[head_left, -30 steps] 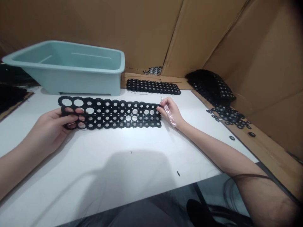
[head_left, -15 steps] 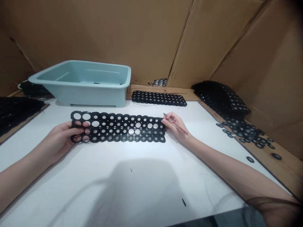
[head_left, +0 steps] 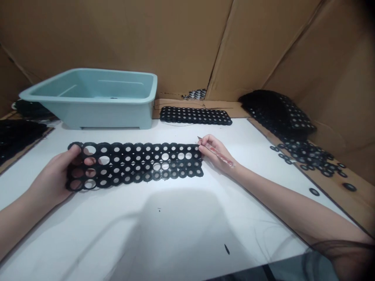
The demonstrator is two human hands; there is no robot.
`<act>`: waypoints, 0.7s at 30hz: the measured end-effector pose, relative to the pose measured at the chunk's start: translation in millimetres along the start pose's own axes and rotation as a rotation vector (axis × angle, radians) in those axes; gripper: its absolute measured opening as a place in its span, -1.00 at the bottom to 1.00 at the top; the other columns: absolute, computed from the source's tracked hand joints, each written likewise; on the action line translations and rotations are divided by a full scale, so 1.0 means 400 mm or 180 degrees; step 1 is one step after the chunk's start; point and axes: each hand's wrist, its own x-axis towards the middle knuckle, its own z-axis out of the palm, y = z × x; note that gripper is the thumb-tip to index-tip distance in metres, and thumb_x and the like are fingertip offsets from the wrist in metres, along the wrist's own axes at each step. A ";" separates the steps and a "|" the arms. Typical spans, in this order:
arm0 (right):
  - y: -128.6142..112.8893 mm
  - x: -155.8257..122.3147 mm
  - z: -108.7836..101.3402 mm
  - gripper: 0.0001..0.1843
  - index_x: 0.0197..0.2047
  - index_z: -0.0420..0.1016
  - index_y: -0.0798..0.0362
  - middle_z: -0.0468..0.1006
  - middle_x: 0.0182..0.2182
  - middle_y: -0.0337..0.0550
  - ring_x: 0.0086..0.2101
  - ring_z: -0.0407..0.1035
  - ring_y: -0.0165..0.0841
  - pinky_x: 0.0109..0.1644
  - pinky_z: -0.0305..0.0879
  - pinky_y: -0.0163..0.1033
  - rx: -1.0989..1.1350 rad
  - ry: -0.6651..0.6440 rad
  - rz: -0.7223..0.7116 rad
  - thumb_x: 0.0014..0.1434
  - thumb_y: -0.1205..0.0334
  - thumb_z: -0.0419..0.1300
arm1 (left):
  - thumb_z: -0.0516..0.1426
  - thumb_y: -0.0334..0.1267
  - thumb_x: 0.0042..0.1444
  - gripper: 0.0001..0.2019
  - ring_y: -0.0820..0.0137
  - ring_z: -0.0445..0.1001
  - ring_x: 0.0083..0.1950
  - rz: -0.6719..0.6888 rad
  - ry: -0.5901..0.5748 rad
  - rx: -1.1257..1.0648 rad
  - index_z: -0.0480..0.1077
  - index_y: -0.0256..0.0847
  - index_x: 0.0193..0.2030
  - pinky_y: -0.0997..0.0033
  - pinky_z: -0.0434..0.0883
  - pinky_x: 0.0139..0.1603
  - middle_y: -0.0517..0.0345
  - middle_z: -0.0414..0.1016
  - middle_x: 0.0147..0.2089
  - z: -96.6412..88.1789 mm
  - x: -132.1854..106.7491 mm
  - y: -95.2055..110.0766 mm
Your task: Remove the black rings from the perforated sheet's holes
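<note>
A strip of joined black rings (head_left: pixel 137 166) in several rows is held up above the white table (head_left: pixel 187 218). Its holes mostly show pale discs, while a few at the left end are larger and open. My left hand (head_left: pixel 54 175) grips that left end, thumb on the top corner ring and fingers behind, partly visible through the holes. At the opposite end, my right hand (head_left: pixel 215 150) pinches the edge. Tucked in the same hand is a slim pointed tool (head_left: pixel 219 156) with a clear and red handle, its dark tip pointing up and left.
A pale blue tub (head_left: pixel 111 115) stands at the back left. Behind the strip lies another black ring sheet (head_left: pixel 195 116). To the right are a stack of black sheets (head_left: pixel 275 111) and loose black rings (head_left: pixel 307 154). A dark pile (head_left: pixel 20 136) sits far left. Cardboard walls enclose the table.
My left hand has moved left and slightly nearer with its end of the strip, and its thumb now presses the top corner. My right hand stays at the right end. The view has shifted slightly.
</note>
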 end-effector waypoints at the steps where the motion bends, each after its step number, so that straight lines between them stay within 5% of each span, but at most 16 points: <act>1: 0.001 -0.001 0.000 -0.80 -0.34 0.14 0.04 0.30 -0.34 -0.22 -0.44 0.21 -0.49 -0.35 0.17 -0.28 0.0005 -0.0072 0.0012 0.08 0.18 0.13 | 0.17 -0.12 -0.16 -0.81 0.54 0.26 -0.69 0.0020 0.0069 0.0040 0.29 -0.18 -0.51 0.62 0.26 -0.77 0.31 0.27 -0.62 0.002 -0.001 0.001; 14: -0.023 -0.031 0.055 -0.85 -0.31 0.19 0.02 0.33 -0.16 -0.09 0.00 0.21 -0.26 -0.03 0.17 -0.08 -0.1031 -0.0086 0.0167 0.06 0.30 0.13 | 0.17 -0.24 -0.29 -0.76 0.35 0.42 -0.62 0.0137 0.0172 0.0605 0.39 -0.22 -0.38 0.49 0.35 -0.75 0.18 0.45 -0.58 -0.003 0.000 -0.009; 21: -0.017 -0.023 0.051 -0.87 -0.32 0.16 0.03 0.33 -0.18 -0.13 -0.21 0.28 -0.35 -0.16 0.22 -0.16 -0.0770 -0.0135 0.0188 0.07 0.32 0.09 | 0.20 -0.25 -0.34 -0.80 0.38 0.44 -0.59 0.0225 0.0020 0.0528 0.39 -0.22 -0.47 0.44 0.47 -0.55 0.26 0.37 -0.65 0.004 -0.006 -0.004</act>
